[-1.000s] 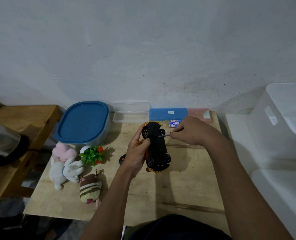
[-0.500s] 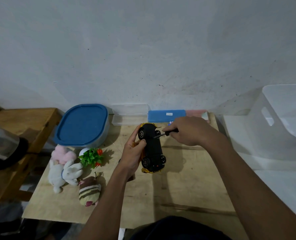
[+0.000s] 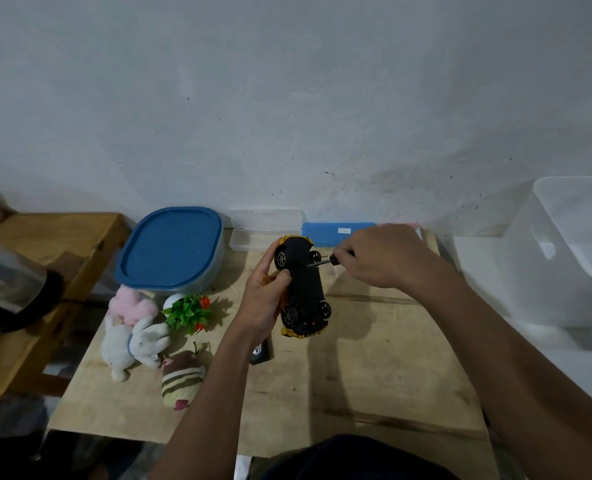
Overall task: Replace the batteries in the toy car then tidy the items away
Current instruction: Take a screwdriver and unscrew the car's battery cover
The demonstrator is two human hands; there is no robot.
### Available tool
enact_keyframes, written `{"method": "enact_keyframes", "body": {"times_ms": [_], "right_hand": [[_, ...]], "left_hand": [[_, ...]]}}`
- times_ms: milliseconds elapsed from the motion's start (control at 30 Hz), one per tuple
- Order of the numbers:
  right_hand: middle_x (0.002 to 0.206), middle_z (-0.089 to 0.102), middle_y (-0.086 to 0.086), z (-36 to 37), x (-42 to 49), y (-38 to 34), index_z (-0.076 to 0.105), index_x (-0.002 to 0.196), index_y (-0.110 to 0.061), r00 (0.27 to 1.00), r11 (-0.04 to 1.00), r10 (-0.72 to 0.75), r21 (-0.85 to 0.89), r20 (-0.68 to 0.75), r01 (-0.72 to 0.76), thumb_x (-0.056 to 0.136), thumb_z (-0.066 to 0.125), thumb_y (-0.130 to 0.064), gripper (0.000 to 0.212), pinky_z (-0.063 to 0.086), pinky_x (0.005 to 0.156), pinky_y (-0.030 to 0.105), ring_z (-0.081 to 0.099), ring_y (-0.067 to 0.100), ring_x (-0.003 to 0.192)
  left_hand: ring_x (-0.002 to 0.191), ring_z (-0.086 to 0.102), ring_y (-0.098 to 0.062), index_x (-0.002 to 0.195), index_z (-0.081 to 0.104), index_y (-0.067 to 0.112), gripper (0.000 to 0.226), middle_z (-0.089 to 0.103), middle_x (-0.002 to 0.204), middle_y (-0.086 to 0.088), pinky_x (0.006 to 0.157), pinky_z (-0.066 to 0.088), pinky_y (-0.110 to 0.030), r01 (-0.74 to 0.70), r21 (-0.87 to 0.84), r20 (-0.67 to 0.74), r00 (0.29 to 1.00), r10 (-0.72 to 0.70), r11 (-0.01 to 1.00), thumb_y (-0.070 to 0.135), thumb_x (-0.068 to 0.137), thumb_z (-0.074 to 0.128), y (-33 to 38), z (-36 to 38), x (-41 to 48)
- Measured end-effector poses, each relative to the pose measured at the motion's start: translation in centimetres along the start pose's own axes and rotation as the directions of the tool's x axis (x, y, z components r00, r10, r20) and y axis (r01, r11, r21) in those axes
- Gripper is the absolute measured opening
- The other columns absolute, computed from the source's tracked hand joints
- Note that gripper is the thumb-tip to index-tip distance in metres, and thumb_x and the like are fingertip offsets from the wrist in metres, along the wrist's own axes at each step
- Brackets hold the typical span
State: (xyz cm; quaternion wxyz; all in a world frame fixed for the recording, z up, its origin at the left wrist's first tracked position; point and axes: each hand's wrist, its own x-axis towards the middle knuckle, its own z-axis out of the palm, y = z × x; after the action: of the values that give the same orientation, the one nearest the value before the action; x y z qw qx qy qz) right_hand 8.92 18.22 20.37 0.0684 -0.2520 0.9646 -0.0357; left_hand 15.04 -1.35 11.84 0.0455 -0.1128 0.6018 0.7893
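Screwdriver [image 3: 326,261] tip at the upturned toy car [image 3: 305,289].
My left hand [image 3: 262,301] clasps the toy car from nine o'clock, over the table [image 3: 356,382] toward twelve; my right hand [image 3: 381,254] pinches the screwdriver from three. I should press squarely into the screw and turn slowly. Black chassis faces up, yellow body peeking at both ends.

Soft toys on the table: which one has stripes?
The brown-and-cream toy nearest the table's front edge; the white bunny and the pink plush behind it are unstriped.
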Motion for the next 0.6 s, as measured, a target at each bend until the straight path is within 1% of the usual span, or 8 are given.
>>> {"method": "enact_keyframes", "body": {"times_ms": [133,200,267,300,400,433,533,600], "right_hand": [[0.104,0.062,-0.011,-0.7,0.0,-0.1,0.067,0.107,-0.045,0.999,0.997,-0.026,0.078,-0.028,0.028,0.097,0.048,-0.036,0.024,0.040,0.064,0.029,0.057,0.015,0.081],[0.111,0.057,-0.008,-0.8,0.2,-0.2,0.065,0.117,-0.044,0.999,0.989,-0.016,0.150,-0.030,0.020,0.095,0.055,-0.031,0.027,0.042,0.066,0.029,0.059,0.018,0.088],[0.115,0.055,-0.001,-0.7,0.4,-0.1,0.063,0.124,-0.036,1.000,0.987,0.024,0.161,-0.012,-0.022,0.095,0.057,-0.031,0.030,0.047,0.071,0.032,0.061,0.022,0.094],[0.114,0.056,0.003,-0.7,0.5,0.0,0.062,0.124,-0.030,0.998,0.987,0.051,0.150,0.026,-0.054,0.094,0.057,-0.034,0.031,0.048,0.072,0.033,0.061,0.023,0.093],[0.090,0.062,0.001,-1.1,0.4,0.0,0.069,0.103,-0.021,0.983,0.980,0.072,0.171,0.167,-0.101,0.091,0.058,-0.039,0.024,0.042,0.061,0.028,0.060,0.018,0.077],[0.086,0.062,-0.002,-1.3,0.3,-0.1,0.071,0.100,-0.025,0.986,0.985,0.062,0.151,0.157,-0.086,0.090,0.059,-0.040,0.022,0.040,0.059,0.027,0.060,0.017,0.075],[0.087,0.063,-0.007,-1.6,-0.2,-0.3,0.069,0.101,-0.039,1.000,1.000,0.019,0.018,0.014,-0.020,0.092,0.055,-0.040,0.017,0.033,0.061,0.028,0.056,0.016,0.075],[0.092,0.065,-0.009,-1.6,-0.5,-0.5,0.068,0.102,-0.040,1.000,1.000,0.002,0.026,-0.024,-0.001,0.094,0.048,-0.043,0.022,0.031,0.061,0.028,0.055,0.016,0.077]], "left_hand": [[0.100,0.068,-0.027,0.147,0.045,0.034,0.061,0.070,0.113,-0.012,0.082,0.058,-0.043,-0.009,0.008,0.000,1.000,0.009,1.000,-0.004,0.100,0.045,0.1,-0.1,0.3],[0.101,0.068,-0.028,0.148,0.045,0.033,0.060,0.070,0.114,-0.013,0.081,0.058,-0.042,-0.014,0.011,0.005,1.000,0.014,1.000,-0.004,0.100,0.045,0.2,0.1,0.3],[0.102,0.068,-0.029,0.147,0.046,0.032,0.060,0.068,0.115,-0.015,0.082,0.058,-0.043,-0.018,0.005,0.006,1.000,0.018,1.000,-0.004,0.100,0.046,0.3,0.1,0.3],[0.102,0.068,-0.029,0.146,0.047,0.033,0.059,0.068,0.116,-0.015,0.083,0.058,-0.043,-0.019,0.000,0.005,1.000,0.019,1.000,-0.004,0.100,0.046,0.4,0.1,0.3],[0.101,0.068,-0.025,0.139,0.053,0.039,0.059,0.070,0.115,-0.012,0.082,0.058,-0.040,-0.029,0.007,0.009,1.000,0.029,1.000,-0.004,0.100,0.046,0.6,0.0,0.4],[0.099,0.069,-0.024,0.137,0.054,0.041,0.059,0.070,0.114,-0.011,0.081,0.057,-0.039,-0.033,0.016,0.009,0.999,0.033,0.999,-0.004,0.100,0.047,0.6,0.0,0.4],[0.098,0.070,-0.024,0.138,0.053,0.040,0.059,0.071,0.114,-0.011,0.078,0.058,-0.038,-0.044,0.022,0.000,0.999,0.044,0.999,-0.004,0.099,0.047,0.7,0.0,0.4],[0.096,0.070,-0.023,0.139,0.051,0.039,0.059,0.072,0.112,-0.009,0.076,0.058,-0.037,-0.047,0.010,-0.002,0.999,0.048,0.999,-0.004,0.100,0.046,0.7,-0.1,0.3]]}}
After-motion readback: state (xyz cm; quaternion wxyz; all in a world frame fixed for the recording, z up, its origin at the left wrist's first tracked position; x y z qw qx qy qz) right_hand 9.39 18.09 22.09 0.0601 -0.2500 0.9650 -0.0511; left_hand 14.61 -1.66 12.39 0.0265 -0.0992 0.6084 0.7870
